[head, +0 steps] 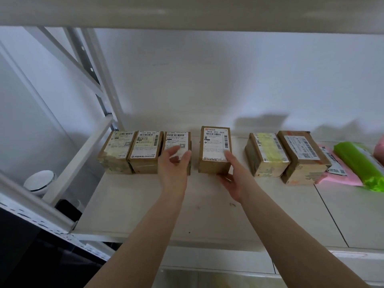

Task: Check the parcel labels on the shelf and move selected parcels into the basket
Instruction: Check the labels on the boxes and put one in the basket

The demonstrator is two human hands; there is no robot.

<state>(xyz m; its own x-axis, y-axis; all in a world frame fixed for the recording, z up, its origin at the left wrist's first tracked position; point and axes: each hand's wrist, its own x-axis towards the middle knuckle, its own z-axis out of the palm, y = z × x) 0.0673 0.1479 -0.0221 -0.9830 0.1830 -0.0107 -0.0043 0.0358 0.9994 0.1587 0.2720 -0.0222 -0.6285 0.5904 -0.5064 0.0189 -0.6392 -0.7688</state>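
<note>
Six cardboard parcels stand in a row on the white shelf, labels up, with soft mailers at the far right. No basket is in view.

- First parcel: far left, yellowed label, touching its neighbour.
- Second parcel: label headed "133 R06 0A7", pressed between the first and third.
- Third parcel: label partly covered by the left hand. Fingers loosely spread, thumb on the parcel's right edge; grip open, resting on the box and not clamped round it.
- Fourth parcel: label headed "866 303 666", set apart from the boxes on both sides and a little forward-tilted. The right hand grips it, thumb up the right side of the label, fingers curled under the near edge.
- Fifth parcel: yellow-tinted label, turned askew, well apart from the fourth.
- Sixth parcel: touching the fifth, label sideways, one corner over the pink mailer.
- Green mailer: lies on the pink one, at the frame's right edge.

Step, as judged: the fourth parcel is being lifted for checking or removal.

Risks, as judged:
- A one-handed hold by the near edge could let the box tip backward off the fingers.
- The left hand's drag might shove the third parcel into the tightly packed two beside it, skewing the row.
- Small print is blurred here; a misread label would put the wrong parcel in the basket.
</note>
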